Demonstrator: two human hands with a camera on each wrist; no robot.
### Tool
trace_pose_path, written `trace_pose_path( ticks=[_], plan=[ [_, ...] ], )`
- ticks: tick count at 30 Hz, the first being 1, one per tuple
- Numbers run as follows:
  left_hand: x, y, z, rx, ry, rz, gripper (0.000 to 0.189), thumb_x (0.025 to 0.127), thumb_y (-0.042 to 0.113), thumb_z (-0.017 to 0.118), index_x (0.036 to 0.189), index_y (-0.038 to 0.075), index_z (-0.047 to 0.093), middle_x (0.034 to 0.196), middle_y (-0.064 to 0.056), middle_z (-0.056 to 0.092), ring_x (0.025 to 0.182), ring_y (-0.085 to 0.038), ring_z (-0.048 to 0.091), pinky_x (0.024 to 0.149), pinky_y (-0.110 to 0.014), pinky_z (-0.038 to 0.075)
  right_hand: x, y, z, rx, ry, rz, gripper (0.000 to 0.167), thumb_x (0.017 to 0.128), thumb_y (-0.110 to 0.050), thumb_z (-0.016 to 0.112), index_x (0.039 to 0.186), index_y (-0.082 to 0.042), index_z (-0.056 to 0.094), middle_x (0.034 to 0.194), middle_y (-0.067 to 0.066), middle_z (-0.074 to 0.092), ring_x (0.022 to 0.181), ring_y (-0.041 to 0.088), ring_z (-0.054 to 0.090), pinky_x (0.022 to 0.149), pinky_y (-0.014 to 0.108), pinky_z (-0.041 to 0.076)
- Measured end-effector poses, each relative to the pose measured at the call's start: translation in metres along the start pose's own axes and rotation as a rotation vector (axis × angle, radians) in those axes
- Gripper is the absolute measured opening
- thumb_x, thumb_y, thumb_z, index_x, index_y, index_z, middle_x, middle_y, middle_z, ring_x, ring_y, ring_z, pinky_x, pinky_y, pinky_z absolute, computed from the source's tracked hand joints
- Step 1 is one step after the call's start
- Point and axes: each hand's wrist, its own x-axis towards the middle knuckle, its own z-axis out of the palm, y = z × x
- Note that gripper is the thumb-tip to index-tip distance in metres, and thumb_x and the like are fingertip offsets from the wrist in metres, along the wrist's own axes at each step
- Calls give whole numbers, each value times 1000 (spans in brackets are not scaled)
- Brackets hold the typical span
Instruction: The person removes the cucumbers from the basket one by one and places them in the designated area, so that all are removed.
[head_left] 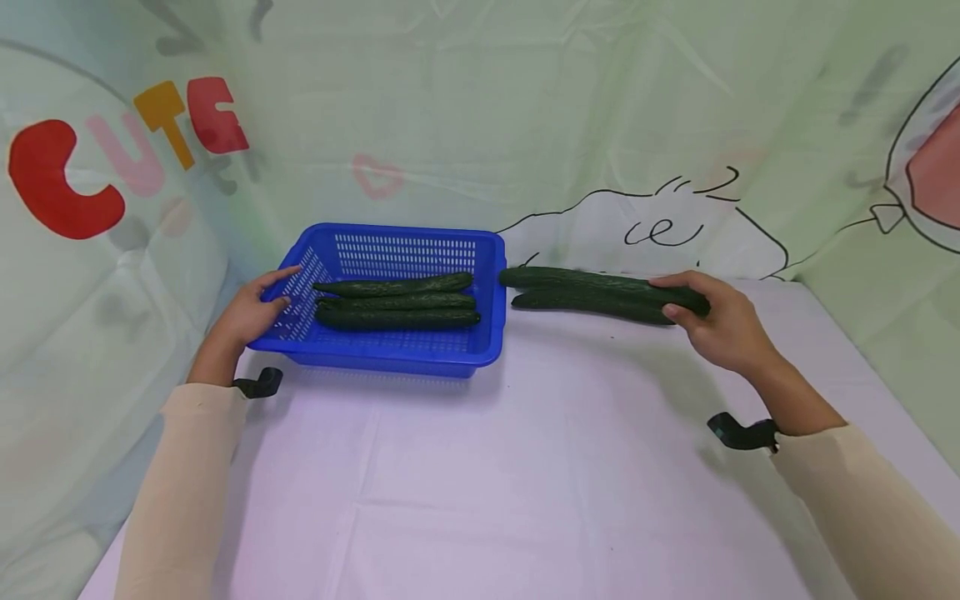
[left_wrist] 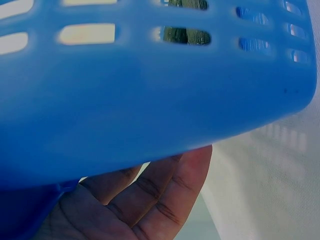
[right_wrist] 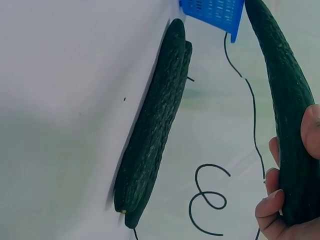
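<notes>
My left hand [head_left: 255,310] grips the left end of a blue plastic basket [head_left: 390,360]; in the left wrist view its fingers [left_wrist: 180,185] reach against the basket's underside. Three dark green cucumbers [head_left: 397,319] lie lengthwise inside the basket. To the right, my right hand [head_left: 716,321] holds a long cucumber [head_left: 577,281] by its right end, thumb on one side and fingers on the other. Its far tip comes up to the basket's right rim. Two more cucumbers [right_wrist: 152,125] lie side by side on the table, apart from the held one.
A white cloth [head_left: 480,483] covers the table under the basket. Behind it hangs a pale printed curtain [head_left: 525,108] with letters and line drawings. Small black wrist cameras [head_left: 742,432] sit at both sleeves.
</notes>
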Motion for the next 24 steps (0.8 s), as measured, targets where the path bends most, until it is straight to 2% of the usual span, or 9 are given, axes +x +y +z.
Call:
trace_pose_path(
  ticks=[3,9,12,15,19,22,24],
  plan=[
    [0,0,0,0,2,0,57,102,18,40,156,30,26,164,-23,11,144,-55,22,108,-74,25,-1,3,0,-7,7,7,37,94,-10,65,130,-19,63,133,12,63,78,11,42,67,24,31],
    [0,0,0,-4,11,13,58,102,15,41,156,28,28,164,-23,13,144,-55,22,109,-74,24,-3,5,0,-3,19,8,38,94,-9,65,130,-18,63,134,14,62,91,3,43,69,23,30],
    [0,0,0,-5,17,24,58,101,14,41,156,28,28,164,-23,13,145,-54,21,110,-73,23,-4,6,0,2,13,17,38,94,-9,65,131,-17,62,136,14,61,92,9,44,68,24,30],
    [0,-1,1,-7,18,25,58,101,14,42,156,27,29,164,-23,14,145,-54,21,110,-73,23,-3,8,2,6,-5,32,37,94,-11,65,131,-16,62,137,16,59,100,20,51,70,25,30],
    [0,-1,1,-11,19,25,58,101,13,42,156,26,29,164,-23,14,145,-54,21,110,-73,23,-1,12,5,24,-40,39,37,94,-10,65,130,-14,63,136,19,59,123,38,51,84,39,39],
    [0,-1,1,-10,23,23,57,101,14,41,156,27,29,163,-23,14,144,-54,22,110,-72,24,1,16,9,34,-70,47,37,93,-8,65,130,-13,63,136,22,58,131,46,46,93,59,40],
    [1,-1,2,-7,26,22,57,101,14,41,156,27,29,163,-23,14,144,-54,23,110,-72,25,2,18,13,28,-88,54,37,93,-8,65,130,-12,63,137,24,57,132,48,44,95,63,39]
  ],
)
